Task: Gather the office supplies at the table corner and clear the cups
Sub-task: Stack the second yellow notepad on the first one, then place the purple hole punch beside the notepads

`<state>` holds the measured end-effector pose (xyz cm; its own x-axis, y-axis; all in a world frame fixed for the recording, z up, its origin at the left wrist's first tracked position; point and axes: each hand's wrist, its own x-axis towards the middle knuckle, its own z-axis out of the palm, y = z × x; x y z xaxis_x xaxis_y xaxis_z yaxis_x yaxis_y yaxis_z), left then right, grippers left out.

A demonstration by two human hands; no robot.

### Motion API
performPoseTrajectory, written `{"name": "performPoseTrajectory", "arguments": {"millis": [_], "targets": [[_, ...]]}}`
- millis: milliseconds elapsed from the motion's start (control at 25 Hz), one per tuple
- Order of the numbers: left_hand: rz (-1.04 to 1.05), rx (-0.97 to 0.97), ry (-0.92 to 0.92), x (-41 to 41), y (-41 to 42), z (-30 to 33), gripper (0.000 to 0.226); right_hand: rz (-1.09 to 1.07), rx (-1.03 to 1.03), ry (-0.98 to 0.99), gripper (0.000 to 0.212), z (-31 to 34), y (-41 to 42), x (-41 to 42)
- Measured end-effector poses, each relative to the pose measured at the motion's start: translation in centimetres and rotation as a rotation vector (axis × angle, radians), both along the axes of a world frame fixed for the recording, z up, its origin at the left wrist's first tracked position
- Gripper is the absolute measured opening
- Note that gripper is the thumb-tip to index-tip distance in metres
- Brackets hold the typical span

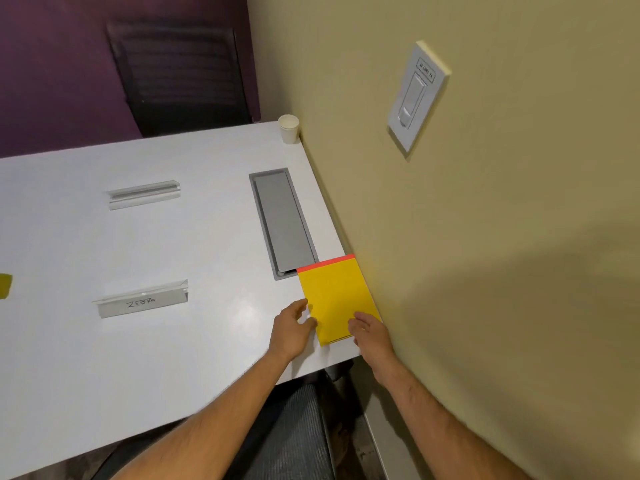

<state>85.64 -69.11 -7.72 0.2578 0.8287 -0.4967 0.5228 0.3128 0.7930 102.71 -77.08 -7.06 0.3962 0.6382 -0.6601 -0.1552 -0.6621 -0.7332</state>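
A yellow notepad (334,296) with a red top strip lies flat at the near right corner of the white table (194,334), against the wall. My left hand (292,329) touches its left edge with curled fingers. My right hand (369,332) rests on its lower right corner, fingers spread on the paper. A white paper cup (289,128) stands upright at the far right corner of the table, next to the wall.
Two folded white name cards (143,299) (144,195) stand on the table, the near one marked "ZEBRA". A grey cable hatch (282,221) is set in the tabletop. A yellow item (5,285) shows at the left edge. Dark chairs (180,74) stand at both ends.
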Motion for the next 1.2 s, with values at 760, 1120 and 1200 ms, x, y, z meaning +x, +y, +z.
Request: {"name": "performPoseTrajectory", "arguments": {"millis": [760,1120,1200], "targets": [[0.690,0.237,0.270,-23.7,-19.8,16.1,0.064,1.487,0.551,-0.414,0.064,13.6,-0.6,-23.1],[0.939,0.279,0.356,-35.4,-30.7,18.6,0.064,1.744,0.763,-0.386,0.069,16.9,-8.0,-38.0],[0.947,0.293,0.344,-38.4,-31.7,19.0,0.066,1.748,0.789,-0.397,0.072,17.3,-9.1,-41.4]]}}
